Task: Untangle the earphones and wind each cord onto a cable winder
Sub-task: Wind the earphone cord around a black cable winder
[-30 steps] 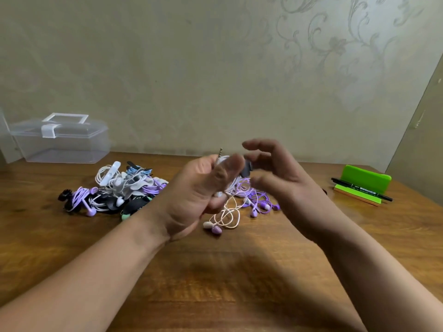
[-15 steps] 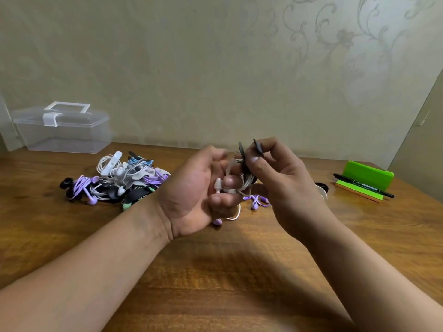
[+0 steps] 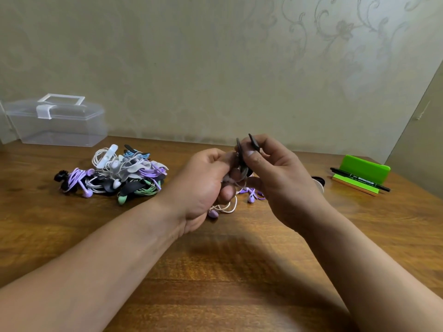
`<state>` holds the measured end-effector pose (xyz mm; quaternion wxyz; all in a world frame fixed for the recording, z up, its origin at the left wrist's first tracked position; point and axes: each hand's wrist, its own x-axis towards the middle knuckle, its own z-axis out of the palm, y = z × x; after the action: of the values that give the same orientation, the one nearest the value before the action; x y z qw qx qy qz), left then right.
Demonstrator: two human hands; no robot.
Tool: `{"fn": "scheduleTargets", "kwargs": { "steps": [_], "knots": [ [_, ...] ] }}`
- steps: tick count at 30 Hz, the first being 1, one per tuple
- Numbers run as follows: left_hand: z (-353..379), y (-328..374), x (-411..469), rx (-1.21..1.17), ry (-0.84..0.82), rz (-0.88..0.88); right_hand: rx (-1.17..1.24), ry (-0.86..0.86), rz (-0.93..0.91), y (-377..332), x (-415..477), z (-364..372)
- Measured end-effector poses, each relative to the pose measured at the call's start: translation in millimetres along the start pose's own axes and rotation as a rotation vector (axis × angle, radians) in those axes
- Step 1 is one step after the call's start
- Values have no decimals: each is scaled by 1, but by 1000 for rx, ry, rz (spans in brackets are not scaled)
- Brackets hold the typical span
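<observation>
Item: winder (image 3: 253,143), pinched in your right hand (image 3: 282,180); cord (image 3: 230,207), gripped in your left hand (image 3: 203,185). Handling: hold tension even, lay turns snug between flaps.

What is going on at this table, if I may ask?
A person is winding a pale earphone cord onto a black cable winder. The right hand pinches the winder, the left hand grips the cord; its loose end with a purple earbud lies on the table. A pile of earphones sits farther left.
</observation>
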<state>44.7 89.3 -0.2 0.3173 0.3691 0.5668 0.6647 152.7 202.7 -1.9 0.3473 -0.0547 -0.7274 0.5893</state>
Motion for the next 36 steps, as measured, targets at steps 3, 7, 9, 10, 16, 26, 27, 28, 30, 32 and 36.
{"fn": "scheduleTargets", "kwargs": {
  "steps": [3,7,9,10,16,26,27,28,30,32,36],
  "knots": [
    [-1,-2,1,46,26,23,-20,-23,-14,0,0,-1],
    [-2,-2,1,68,32,38,-17,-53,-38,-3,-1,-1],
    [-3,-1,2,44,42,40,-17,-48,-36,-4,-1,-2],
    [-3,-1,2,41,48,37,-18,-47,-34,-3,-1,-2],
    [-8,2,2,103,50,17,-18,-44,-33,-6,-1,-3],
    [-29,14,7,12,-186,-26,119,-144,66,-10,-2,-8],
    [-30,15,6,16,-206,-19,124,-134,68,-10,-1,-9],
    [-30,16,6,18,-222,-12,127,-118,67,-10,-1,-9],
    [-29,16,5,15,-245,-3,110,-76,62,-8,0,-7],
    [-26,14,5,4,-250,-5,71,-41,53,-6,1,-6],
    [-19,4,5,-4,-215,-13,-85,-4,37,-3,2,-5]
  ]
}}
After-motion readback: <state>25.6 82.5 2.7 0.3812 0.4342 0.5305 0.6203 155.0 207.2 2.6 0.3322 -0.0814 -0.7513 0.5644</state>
